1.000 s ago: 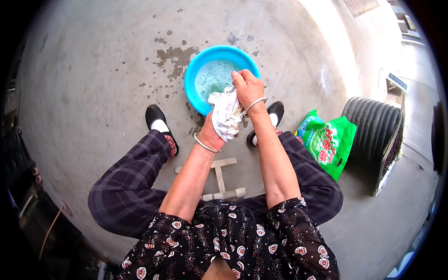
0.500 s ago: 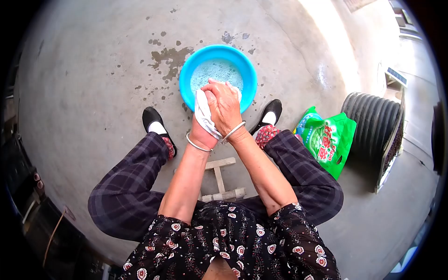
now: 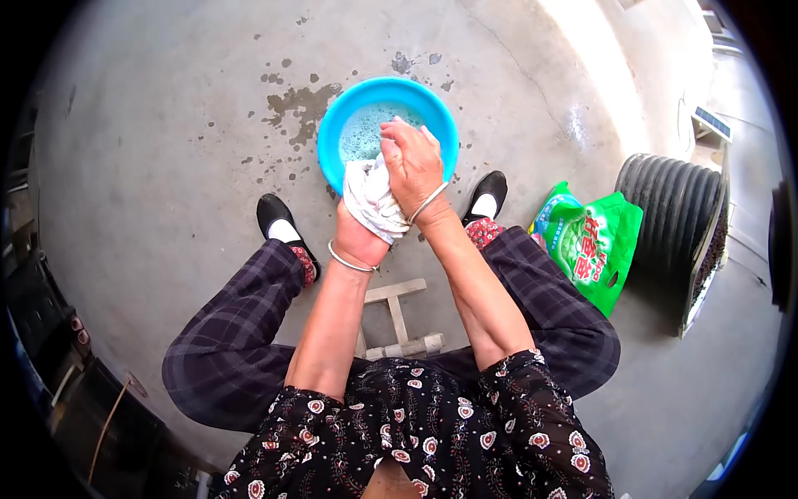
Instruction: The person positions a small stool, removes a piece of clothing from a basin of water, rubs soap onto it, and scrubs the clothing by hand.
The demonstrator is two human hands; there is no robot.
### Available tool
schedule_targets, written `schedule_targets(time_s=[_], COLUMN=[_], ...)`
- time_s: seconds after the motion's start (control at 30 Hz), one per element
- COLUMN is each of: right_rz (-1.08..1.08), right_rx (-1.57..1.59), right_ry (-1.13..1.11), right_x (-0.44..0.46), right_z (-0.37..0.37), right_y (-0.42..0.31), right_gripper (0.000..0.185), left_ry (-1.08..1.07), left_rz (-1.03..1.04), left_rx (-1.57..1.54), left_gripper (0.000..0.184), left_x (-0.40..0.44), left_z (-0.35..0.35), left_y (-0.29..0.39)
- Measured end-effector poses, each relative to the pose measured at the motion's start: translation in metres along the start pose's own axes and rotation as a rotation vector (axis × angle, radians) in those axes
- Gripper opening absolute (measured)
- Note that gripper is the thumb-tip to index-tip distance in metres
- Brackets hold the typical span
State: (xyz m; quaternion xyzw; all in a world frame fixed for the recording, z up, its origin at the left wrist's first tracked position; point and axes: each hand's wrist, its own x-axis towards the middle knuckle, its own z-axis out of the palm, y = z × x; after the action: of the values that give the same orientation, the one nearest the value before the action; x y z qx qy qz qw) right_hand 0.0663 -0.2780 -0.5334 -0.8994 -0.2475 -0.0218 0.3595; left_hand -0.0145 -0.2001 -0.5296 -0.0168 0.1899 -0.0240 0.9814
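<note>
A white wet cloth point(image 3: 371, 198) is bunched between my two hands over the near rim of a blue basin point(image 3: 330, 141), which holds foamy water. My left hand point(image 3: 357, 237) lies beneath the cloth and grips it; most of its fingers are hidden under the fabric. On the cloth's right side my right hand point(image 3: 413, 166) presses against it, fingers stretched forward and close together, palm toward the cloth.
A green detergent bag point(image 3: 594, 249) lies on the concrete floor at the right, beside a black ribbed cylinder point(image 3: 669, 208). Part of a wooden stool point(image 3: 397, 320) shows between my legs. My black shoes point(image 3: 274, 214) flank the basin's near side. Water stains mark the floor.
My right hand has moved from the basin's right side onto the cloth, then slid slightly right and exposed more of it. The cloth has shifted left with my left hand since the earliest frame.
</note>
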Motion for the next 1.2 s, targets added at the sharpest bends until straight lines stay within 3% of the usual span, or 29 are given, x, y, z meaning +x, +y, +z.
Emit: schedule_targets(time_s=[0.1, 0.2, 0.23, 0.33, 0.4, 0.47, 0.53, 0.67, 0.7, 0.8, 0.97, 1.03, 1.13, 1.2], right_rz=[-0.05, -0.029, 0.063, -0.042, -0.078, -0.018, 0.005, 0.31, 0.247, 0.443, 0.714, 0.83, 1.036, 0.969], right_rx=[0.162, -0.008, -0.03, -0.004, 0.041, 0.044, -0.084, -0.036, -0.033, 0.052, 0.149, -0.032, 0.12, -0.216], right_ry=[-0.017, -0.057, -0.023, 0.063, -0.014, -0.061, 0.054, -0.029, 0.116, 0.195, 0.491, 0.462, 0.525, 0.244], right_x=[-0.031, -0.011, 0.002, -0.004, -0.024, -0.02, -0.007, 0.009, 0.01, 0.01, 0.004, -0.008, -0.022, -0.038], right_z=[0.01, 0.008, 0.002, -0.001, 0.005, 0.009, 0.006, 0.0, 0.004, 0.001, -0.028, -0.029, -0.031, -0.029], right_y=[-0.048, -0.008, 0.0, -0.014, -0.038, -0.02, 0.0, 0.025, 0.032, 0.049, 0.157, 0.212, 0.231, 0.253], right_gripper=[0.023, 0.026, 0.022, 0.021, 0.02, 0.021, 0.02, 0.021, 0.024, 0.029, 0.029, 0.025, 0.02, 0.019], left_ry=[-0.222, 0.081, 0.027, 0.05, -0.059, -0.156, -0.143, 0.032, 0.023, 0.008, 0.025, 0.026, 0.014, 0.016], left_rz=[0.021, 0.051, 0.035, 0.068, 0.023, -0.015, -0.035, 0.021, 0.026, 0.006, -0.028, -0.027, -0.01, 0.0], left_rx=[-0.053, 0.086, 0.085, 0.128, 0.05, -0.119, -0.043, 0.176, 0.203, 0.213, 0.06, 0.037, 0.049, 0.05], left_gripper=[0.046, 0.044, 0.043, 0.042, 0.041, 0.042, 0.045, 0.051, 0.056, 0.058, 0.061, 0.061, 0.058, 0.057], left_x=[-0.001, 0.001, 0.0, 0.001, 0.001, 0.006, 0.004, 0.007, 0.008, 0.01, 0.014, 0.015, 0.017, 0.017], left_z=[-0.004, -0.001, 0.002, 0.011, -0.001, -0.014, -0.013, 0.008, 0.009, 0.003, -0.007, -0.007, -0.009, -0.008], left_y=[0.004, 0.002, 0.001, 0.001, 0.006, 0.005, 0.003, -0.005, -0.004, -0.004, 0.005, 0.005, 0.007, 0.008])
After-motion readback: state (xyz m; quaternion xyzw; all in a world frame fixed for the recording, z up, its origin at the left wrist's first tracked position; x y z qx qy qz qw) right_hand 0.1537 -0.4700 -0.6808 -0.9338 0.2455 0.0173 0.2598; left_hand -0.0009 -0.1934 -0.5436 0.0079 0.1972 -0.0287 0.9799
